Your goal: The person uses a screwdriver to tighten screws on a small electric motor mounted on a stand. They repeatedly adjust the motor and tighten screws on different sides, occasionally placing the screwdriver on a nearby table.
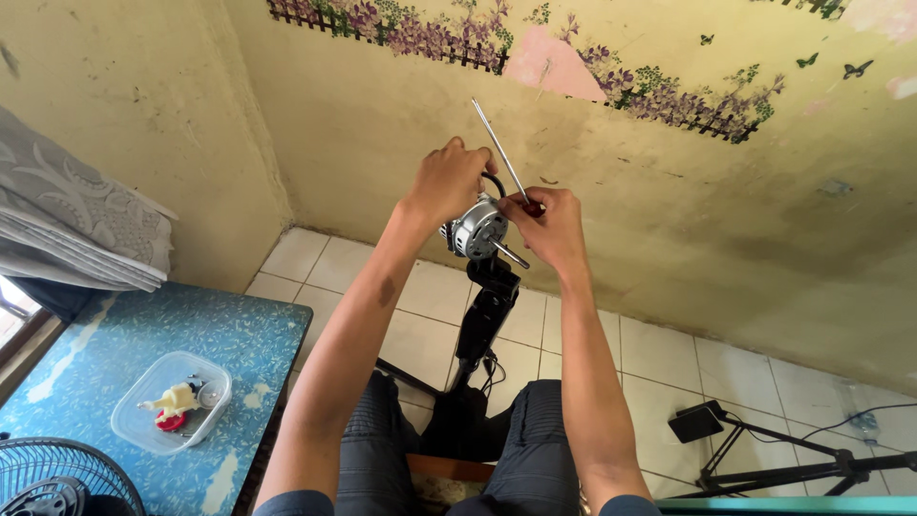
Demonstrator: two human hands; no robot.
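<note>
The fan motor [478, 229] is a round silver thing on top of a black fan stand [485, 315]. It sits up in the air in front of the yellow wall, above the person's knees. A short metal shaft sticks out of the motor toward the person.

The left hand [447, 182] is curled around the left and top side of the motor and grips it. The right hand [546, 222] is just to the right of the motor, touching it. Its fingers are closed around a screwdriver [501, 151]. The thin metal rod of the screwdriver points up and left, above the motor.

Far below and left of the motor is a blue desk [239, 334]. On it sits 1 clear plastic box [172, 401] with small yellow and red parts inside. A fan grill [57, 478] shows at the bottom left corner.
</note>
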